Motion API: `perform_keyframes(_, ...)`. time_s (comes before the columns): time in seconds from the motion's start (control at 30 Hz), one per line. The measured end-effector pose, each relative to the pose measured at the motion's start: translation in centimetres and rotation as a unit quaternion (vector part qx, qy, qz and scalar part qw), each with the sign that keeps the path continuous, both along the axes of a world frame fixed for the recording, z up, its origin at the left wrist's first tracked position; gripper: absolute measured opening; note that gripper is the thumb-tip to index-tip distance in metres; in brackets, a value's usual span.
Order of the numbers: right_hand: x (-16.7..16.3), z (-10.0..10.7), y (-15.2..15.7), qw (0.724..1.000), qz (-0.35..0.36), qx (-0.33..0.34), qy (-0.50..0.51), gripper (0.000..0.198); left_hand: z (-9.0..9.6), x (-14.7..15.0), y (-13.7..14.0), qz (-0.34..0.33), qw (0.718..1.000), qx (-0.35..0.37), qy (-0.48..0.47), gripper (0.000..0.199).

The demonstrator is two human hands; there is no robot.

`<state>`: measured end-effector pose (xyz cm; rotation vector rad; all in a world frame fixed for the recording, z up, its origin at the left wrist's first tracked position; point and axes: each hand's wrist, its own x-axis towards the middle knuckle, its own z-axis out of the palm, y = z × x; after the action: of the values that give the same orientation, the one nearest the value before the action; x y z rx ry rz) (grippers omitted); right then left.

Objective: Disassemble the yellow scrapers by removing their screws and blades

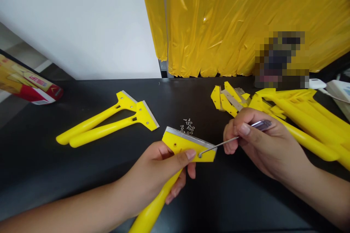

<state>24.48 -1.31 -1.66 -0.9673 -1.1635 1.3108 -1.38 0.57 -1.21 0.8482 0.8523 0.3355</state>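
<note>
My left hand [166,167] is closed around the head of a yellow scraper [182,142], thumb on its face and the handle running down toward me. A metal blade edge lines the scraper's far side. In my right hand [259,142] is a slim screwdriver [222,142], pinched between thumb and fingers. Its tip meets a small screw [200,155] at the right part of the scraper head. On the left part of that head a hole [175,144] shows. Just beyond the scraper lie several loose small screws [188,125] on the black table.
Two yellow scrapers with blades [115,127] lie at left on the black table [90,178]. At right are yellow head plates and blades [228,98] and a pile of yellow handles [300,116]. A printed package [30,83] stands far left; yellow plastic sheeting [218,25] hangs behind.
</note>
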Motion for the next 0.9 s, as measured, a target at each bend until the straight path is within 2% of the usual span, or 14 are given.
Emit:
perform_keyframes(0.17, 0.0, 0.0, 0.1, 1.0, 0.003, 0.008, -0.014, 0.022, 0.2, 0.0, 0.0, 0.013, 1.0, 0.0, 0.002, 0.044)
perform_keyframes(0.4, 0.2, 0.7, 0.0, 0.999, -0.036, 0.022, -0.026, 0.024, 0.5, 0.1, 0.0, 0.031, 0.999, -0.009, -0.005, 0.043)
perform_keyframes(0.53, 0.6, 1.1, -1.0, 0.995, -0.03, 0.074, -0.051, 0.017, 0.4, 0.1, 0.0, 0.035, 0.999, -0.015, -0.011, 0.042)
perform_keyframes(0.77, 0.4, 2.5, -2.6, 0.969, 0.001, 0.158, -0.189, 0.003, 0.3, 0.1, 0.1, 0.037, 0.999, -0.011, -0.003, 0.043)
perform_keyframes(0.9, 0.4, 2.5, -2.5, 0.965, 0.005, 0.164, -0.205, 0.003, 0.3, 0.1, 0.1, 0.034, 0.999, -0.01, -0.005, 0.043)
